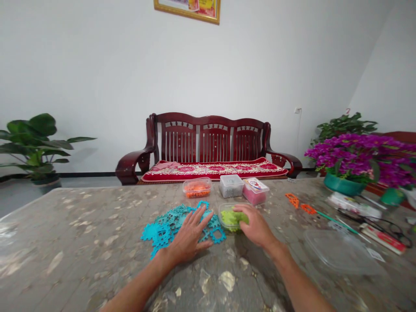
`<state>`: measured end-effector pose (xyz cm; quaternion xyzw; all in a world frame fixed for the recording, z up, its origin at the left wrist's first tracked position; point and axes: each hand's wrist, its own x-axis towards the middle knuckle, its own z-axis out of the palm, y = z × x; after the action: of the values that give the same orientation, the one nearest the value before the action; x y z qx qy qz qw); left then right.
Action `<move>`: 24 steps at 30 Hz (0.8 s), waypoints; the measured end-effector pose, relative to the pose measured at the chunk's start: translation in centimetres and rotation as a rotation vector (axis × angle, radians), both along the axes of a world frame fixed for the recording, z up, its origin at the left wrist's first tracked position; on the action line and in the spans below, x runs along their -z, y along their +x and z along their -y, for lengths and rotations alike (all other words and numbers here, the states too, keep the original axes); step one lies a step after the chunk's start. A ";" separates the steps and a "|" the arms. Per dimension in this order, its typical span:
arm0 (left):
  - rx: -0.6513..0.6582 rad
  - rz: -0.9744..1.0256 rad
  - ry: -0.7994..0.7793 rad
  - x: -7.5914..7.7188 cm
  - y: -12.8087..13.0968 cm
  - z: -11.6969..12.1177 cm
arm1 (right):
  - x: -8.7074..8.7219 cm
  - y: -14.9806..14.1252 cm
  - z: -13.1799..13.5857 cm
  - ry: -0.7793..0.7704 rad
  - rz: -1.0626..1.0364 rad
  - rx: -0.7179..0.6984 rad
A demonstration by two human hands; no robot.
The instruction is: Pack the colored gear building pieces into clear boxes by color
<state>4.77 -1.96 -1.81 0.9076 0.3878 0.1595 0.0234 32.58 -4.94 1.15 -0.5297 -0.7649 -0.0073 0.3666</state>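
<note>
My left hand (191,232) lies with its fingers spread over a loose pile of turquoise plastic interlocking pieces (162,229). Its thumb points right, along the near edge of the pile. Just right of the pile, my right hand (256,223) is closed round the right side of a clear plastic box (225,226) without a lid on it. Bright green pieces (230,216) fill the lower part of this box. The right fingertips reach over the rim, and whether they also touch the green pieces cannot be made out.
Behind stand boxes of orange pieces (197,189), grey pieces (231,189) and pink pieces (255,196). To the right lie orange lattice pieces (292,199), a clear lid (341,251), glasses (386,223) and potted purple flowers (357,158). A wooden bench (212,143) stands beyond the table (97,251).
</note>
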 end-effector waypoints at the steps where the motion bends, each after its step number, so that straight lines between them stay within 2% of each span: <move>1: 0.017 0.022 -0.025 -0.1 0.4 0.1 | 0.1 1.5 0.1 -0.016 -0.021 -0.006; 5: 0.076 0.119 -0.120 -0.1 2.6 -0.5 | 2.0 6.8 0.9 -0.163 -0.006 -0.026; 8: 0.111 0.157 -0.164 -0.4 4.5 -1.3 | 4.1 8.0 1.2 -0.123 0.012 0.001; 11: 0.128 0.118 -0.141 -1.0 6.1 -2.1 | 5.1 7.4 1.3 0.020 0.065 0.000; 16: 0.159 0.015 0.034 -1.6 7.2 -2.5 | 4.1 4.6 2.2 0.261 0.240 -0.062; 19: 0.145 0.005 0.073 -1.3 7.1 -2.3 | 3.5 2.9 2.9 0.355 0.321 -0.068; 24: 0.133 0.039 0.080 0.0 6.6 -2.3 | 3.3 1.8 3.1 0.398 0.350 -0.127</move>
<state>11.34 0.34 -1.76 0.9282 0.3194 0.1907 0.0054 34.34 -8.07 -2.17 -0.3886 -0.8319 -0.2260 0.3253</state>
